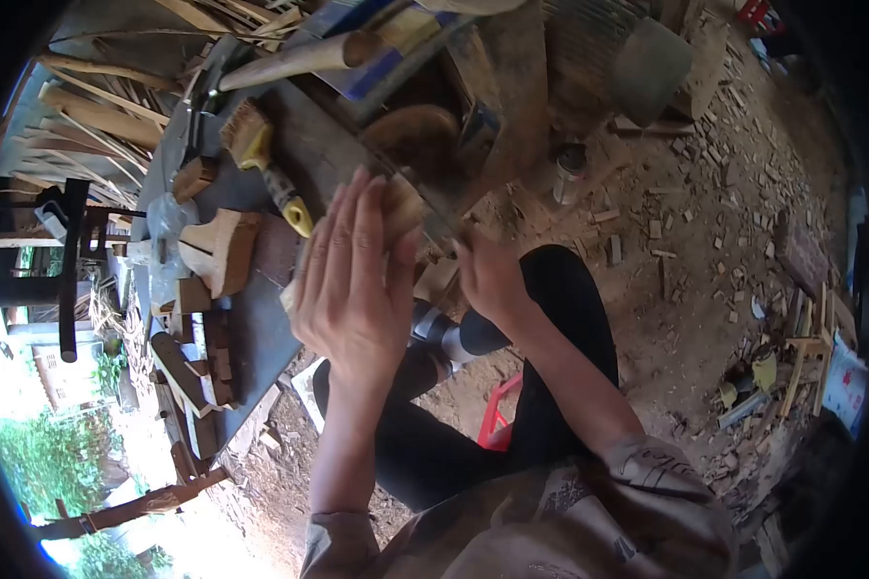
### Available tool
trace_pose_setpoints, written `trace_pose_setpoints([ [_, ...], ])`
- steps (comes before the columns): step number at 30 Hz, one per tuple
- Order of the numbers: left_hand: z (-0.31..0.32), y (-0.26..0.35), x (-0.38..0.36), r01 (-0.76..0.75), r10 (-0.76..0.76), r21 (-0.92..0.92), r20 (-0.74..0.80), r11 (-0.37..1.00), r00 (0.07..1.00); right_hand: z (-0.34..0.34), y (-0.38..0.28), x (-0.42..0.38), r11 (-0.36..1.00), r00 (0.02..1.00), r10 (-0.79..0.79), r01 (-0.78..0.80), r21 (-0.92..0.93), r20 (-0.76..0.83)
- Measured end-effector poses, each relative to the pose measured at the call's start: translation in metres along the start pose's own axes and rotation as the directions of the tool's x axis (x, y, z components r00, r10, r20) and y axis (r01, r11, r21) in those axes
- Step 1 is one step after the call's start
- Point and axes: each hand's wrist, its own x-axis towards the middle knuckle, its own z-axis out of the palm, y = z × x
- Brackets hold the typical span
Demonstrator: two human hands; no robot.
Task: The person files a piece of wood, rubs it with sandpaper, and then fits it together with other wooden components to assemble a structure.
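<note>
My left hand (pixel 352 289) lies with long, straight fingers over a pale wooden block (pixel 403 210), its thumb on the near side; part of the block is hidden under the palm. To its right, my right hand (pixel 492 280) is closed on the end of a thin, flat metal strip (pixel 437 222), which runs beside the block and looks blurred. A brush (pixel 249 140) with a yellow and black handle rests on the dark work table (pixel 266 338), left of my left fingertips. Beside it sits a shaped wooden piece (pixel 224 253).
A round wooden handle (pixel 299 60) crosses the table's far end. Stacked wood pieces (pixel 203 372) lie at the left edge. Wood chips (pixel 714 193) cover the ground on the right, where a jar (pixel 570 172) stands. A red plastic object (pixel 498 413) shows between my legs.
</note>
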Motion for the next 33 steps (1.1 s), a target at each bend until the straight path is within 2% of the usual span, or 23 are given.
trace_pose_setpoints([
  [2,0.003,0.002,-0.003,0.000,0.000,-0.008,0.013,1.000,1.000,-0.004,-0.042,0.040,0.996,0.995,-0.077,0.074,-0.059,-0.066],
  [5,0.000,0.002,-0.003,0.012,-0.011,-0.023,0.032,1.000,0.999,0.006,-0.022,0.021,0.996,1.000,0.017,-0.016,-0.085,0.014],
  [8,0.001,0.002,-0.001,0.021,-0.021,-0.026,-0.003,0.999,1.000,0.009,-0.008,0.002,0.999,1.000,0.004,-0.005,-0.044,-0.022],
  [11,0.003,0.002,-0.005,0.016,-0.016,0.006,0.013,1.000,1.000,-0.012,-0.051,0.048,0.995,0.994,-0.077,0.072,-0.072,-0.072],
  [14,0.000,0.002,-0.001,0.009,-0.009,-0.010,0.009,1.000,1.000,0.003,0.003,0.004,0.999,0.999,-0.008,0.006,-0.046,-0.033],
  [17,0.007,0.001,-0.001,0.012,-0.013,-0.021,-0.023,1.000,1.000,-0.013,-0.056,0.046,0.998,0.998,-0.024,0.021,-0.059,-0.052],
  [19,0.001,0.004,-0.003,0.025,-0.025,-0.023,0.008,0.999,1.000,0.003,-0.028,0.016,0.997,0.999,0.038,-0.038,-0.066,-0.005],
  [21,0.002,-0.002,0.002,0.002,-0.002,-0.025,-0.013,1.000,1.000,0.009,-0.012,0.020,0.997,1.000,0.031,-0.030,-0.072,0.005],
  [23,0.002,0.001,-0.004,0.013,-0.013,-0.032,0.012,0.999,1.000,0.008,-0.011,0.001,0.995,0.996,0.083,-0.080,-0.061,0.041],
  [26,0.006,0.001,-0.003,0.007,-0.007,0.003,0.003,1.000,1.000,-0.008,-0.041,0.037,0.999,0.999,0.044,-0.044,-0.013,0.028],
  [29,0.001,0.002,-0.002,0.009,-0.009,0.000,0.000,1.000,1.000,0.017,0.001,-0.009,0.995,0.995,0.100,-0.100,0.021,0.011],
  [32,0.005,0.003,-0.004,0.022,-0.022,0.004,-0.001,1.000,1.000,0.004,-0.048,0.034,0.996,0.998,0.069,-0.069,0.049,0.008],
  [33,0.003,0.002,-0.005,0.017,-0.017,0.005,0.018,1.000,1.000,0.008,-0.038,0.022,0.993,0.995,0.099,-0.100,0.055,0.023],
])
